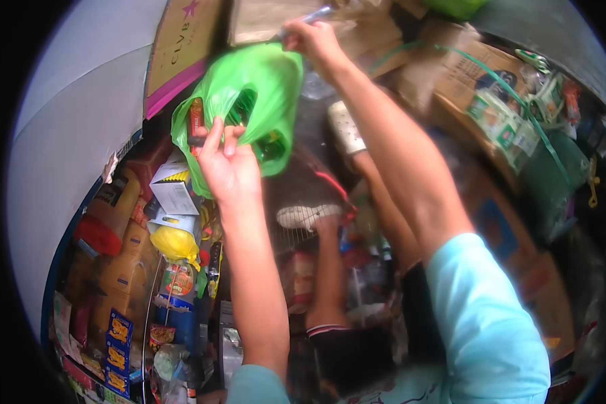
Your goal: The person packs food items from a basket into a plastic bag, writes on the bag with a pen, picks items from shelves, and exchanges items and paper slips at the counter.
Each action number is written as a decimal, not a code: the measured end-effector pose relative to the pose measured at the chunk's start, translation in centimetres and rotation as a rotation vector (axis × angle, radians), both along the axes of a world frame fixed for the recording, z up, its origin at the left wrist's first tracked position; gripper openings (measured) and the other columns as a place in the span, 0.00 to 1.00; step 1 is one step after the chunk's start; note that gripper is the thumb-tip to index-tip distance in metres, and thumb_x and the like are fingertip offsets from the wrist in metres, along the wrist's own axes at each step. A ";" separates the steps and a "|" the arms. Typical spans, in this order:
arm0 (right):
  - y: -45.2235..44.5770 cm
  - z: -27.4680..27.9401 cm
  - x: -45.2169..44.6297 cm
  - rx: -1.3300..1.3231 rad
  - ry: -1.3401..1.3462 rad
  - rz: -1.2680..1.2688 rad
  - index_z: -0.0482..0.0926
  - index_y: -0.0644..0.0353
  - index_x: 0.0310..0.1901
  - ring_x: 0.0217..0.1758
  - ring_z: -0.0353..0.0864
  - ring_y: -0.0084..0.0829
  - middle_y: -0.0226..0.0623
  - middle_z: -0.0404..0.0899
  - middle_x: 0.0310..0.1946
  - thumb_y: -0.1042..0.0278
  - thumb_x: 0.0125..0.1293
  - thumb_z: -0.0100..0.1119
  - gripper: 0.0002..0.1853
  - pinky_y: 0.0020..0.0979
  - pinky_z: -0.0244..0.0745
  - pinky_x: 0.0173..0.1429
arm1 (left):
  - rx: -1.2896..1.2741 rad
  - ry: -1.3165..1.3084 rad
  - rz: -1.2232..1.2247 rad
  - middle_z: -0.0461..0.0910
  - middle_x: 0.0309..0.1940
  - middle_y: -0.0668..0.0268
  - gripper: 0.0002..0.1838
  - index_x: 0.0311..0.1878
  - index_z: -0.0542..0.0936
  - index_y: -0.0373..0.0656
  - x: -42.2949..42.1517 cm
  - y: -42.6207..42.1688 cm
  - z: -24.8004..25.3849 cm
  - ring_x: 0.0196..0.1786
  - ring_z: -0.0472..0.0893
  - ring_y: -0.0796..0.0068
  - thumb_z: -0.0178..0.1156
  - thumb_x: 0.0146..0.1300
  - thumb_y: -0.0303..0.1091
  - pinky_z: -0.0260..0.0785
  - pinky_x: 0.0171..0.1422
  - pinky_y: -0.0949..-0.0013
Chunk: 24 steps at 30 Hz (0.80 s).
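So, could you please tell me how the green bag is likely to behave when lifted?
The bag would probably be floppy, as its plastic looks thin and creased. It might sag unevenly or swing, since dark contents show within and a red packet shows at its edge. It could also be slightly slippery, given its smooth sheen.

A: "Clothes on my feed?"
B: "I've got a light-blue shirt (pixel 427 385), short sleeves (pixel 486 306), dark shorts (pixel 358 353), striped hem trim (pixel 328 329)."
A: "Feet?"
B: "I see whitish clogs (pixel 344 128), small holes up top."
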State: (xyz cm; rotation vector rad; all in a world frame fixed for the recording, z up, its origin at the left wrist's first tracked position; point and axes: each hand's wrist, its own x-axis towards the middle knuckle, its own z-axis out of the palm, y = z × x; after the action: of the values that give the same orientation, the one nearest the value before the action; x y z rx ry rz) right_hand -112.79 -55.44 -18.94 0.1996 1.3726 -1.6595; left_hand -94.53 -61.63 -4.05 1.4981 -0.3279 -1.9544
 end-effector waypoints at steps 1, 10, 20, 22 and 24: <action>-0.3 -1.0 0.1 -0.024 -0.017 0.038 0.82 0.63 0.34 0.29 0.80 0.23 0.34 0.83 0.26 0.62 0.61 0.63 0.12 0.26 0.73 0.38 | -0.010 0.022 -0.002 0.69 0.23 0.72 0.11 0.34 0.74 0.49 -0.2 0.1 0.3 0.19 0.63 0.81 0.56 0.65 0.18 0.73 0.44 0.71; -1.0 -2.6 0.8 0.051 0.095 0.346 0.82 0.62 0.32 0.28 0.73 0.18 0.28 0.78 0.24 0.60 0.63 0.60 0.13 0.23 0.69 0.39 | 0.010 0.179 0.041 0.63 0.21 0.73 0.09 0.37 0.73 0.48 0.7 0.8 -0.1 0.20 0.58 0.82 0.51 0.69 0.19 0.66 0.40 0.75; -0.6 -2.5 0.5 -0.003 0.055 0.349 0.84 0.59 0.37 0.29 0.76 0.18 0.29 0.82 0.27 0.57 0.58 0.64 0.13 0.23 0.71 0.37 | 0.007 0.159 0.049 0.69 0.24 0.77 0.12 0.36 0.76 0.50 0.9 0.9 -0.2 0.19 0.58 0.84 0.53 0.65 0.17 0.62 0.37 0.75; -0.7 -1.5 0.7 0.008 0.099 0.395 0.84 0.59 0.36 0.29 0.76 0.18 0.29 0.82 0.27 0.58 0.58 0.64 0.13 0.23 0.71 0.37 | 0.018 0.165 0.062 0.70 0.24 0.77 0.11 0.36 0.76 0.50 0.7 0.9 0.0 0.19 0.59 0.84 0.53 0.65 0.18 0.61 0.37 0.75; -0.6 -1.6 0.5 0.048 0.116 0.401 0.84 0.59 0.36 0.29 0.76 0.18 0.29 0.82 0.27 0.58 0.58 0.64 0.13 0.23 0.71 0.38 | 0.022 0.146 0.060 0.70 0.25 0.77 0.11 0.36 0.76 0.50 0.6 0.8 0.0 0.19 0.59 0.84 0.54 0.65 0.19 0.61 0.37 0.74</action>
State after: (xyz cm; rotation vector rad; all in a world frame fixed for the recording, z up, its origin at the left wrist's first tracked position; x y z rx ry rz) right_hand -112.26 -56.07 -20.57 -0.1399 1.4313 -1.3202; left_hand -93.92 -60.80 -4.02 1.3540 -0.1965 -2.0122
